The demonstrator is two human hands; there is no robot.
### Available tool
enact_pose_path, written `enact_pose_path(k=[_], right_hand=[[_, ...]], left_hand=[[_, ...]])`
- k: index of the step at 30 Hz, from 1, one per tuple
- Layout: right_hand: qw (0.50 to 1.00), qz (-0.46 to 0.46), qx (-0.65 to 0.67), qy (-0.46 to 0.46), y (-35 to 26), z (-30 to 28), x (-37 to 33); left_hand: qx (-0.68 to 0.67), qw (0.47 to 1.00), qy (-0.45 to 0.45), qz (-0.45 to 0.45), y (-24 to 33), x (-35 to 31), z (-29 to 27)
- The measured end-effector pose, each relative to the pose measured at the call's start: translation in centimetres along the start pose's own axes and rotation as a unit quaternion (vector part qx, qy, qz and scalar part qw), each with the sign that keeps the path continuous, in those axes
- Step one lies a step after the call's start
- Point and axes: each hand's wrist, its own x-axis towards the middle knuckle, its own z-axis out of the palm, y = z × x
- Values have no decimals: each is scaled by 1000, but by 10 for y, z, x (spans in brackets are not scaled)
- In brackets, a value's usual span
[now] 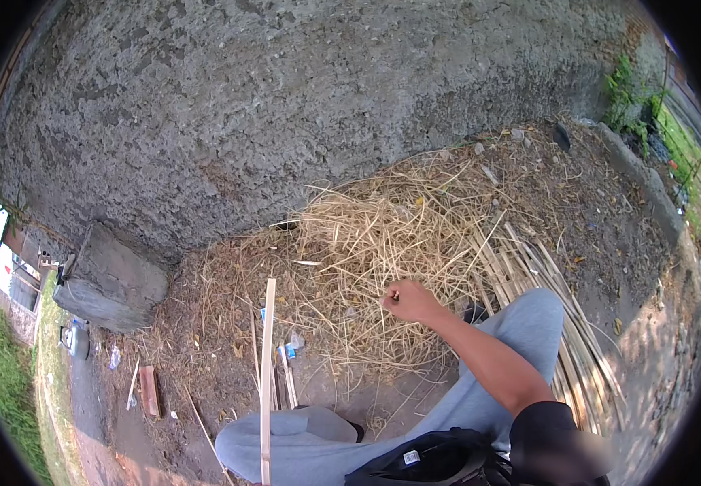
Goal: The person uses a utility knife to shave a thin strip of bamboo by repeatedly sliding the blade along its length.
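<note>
**Right hand (409, 301) curled at the pile (391, 235), pale strip (267, 381) standing to its left**

Well to the left of the pile, a grey block (116, 283) jutted from the foot of the rough wall (350, 89), which rose behind the pile. A reddish slab (150, 390) lay nearer me than the block, also left of the pile. Closer to the pile, but still on its left, the strip stood nearly upright before the person's bent left knee (241, 445). The left hand was out of sight, so I couldn't tell its state. Blue-and-white scraps (287, 351) lay just beside the strip, between it and the pile. The right hand hung at the pile's near side, fingers curled narrow; whether they gripped anything, I couldn't tell. A black bag (423, 458) sat in the lap, on the near side of the pile. To the pile's right, long slats (589, 364) lay fanned along the ground, past the right knee (538, 312).
</note>
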Motion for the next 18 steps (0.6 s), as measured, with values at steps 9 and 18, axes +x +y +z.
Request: enact_pose_path(k=[9, 18], right_hand=[[971, -85, -200, -97, -53, -11, -56], [951, -251, 121, 137, -92, -72, -85]], left_hand=[[-41, 995, -14, 86, 11, 73, 41], [-64, 978, -138, 140, 92, 166, 110]])
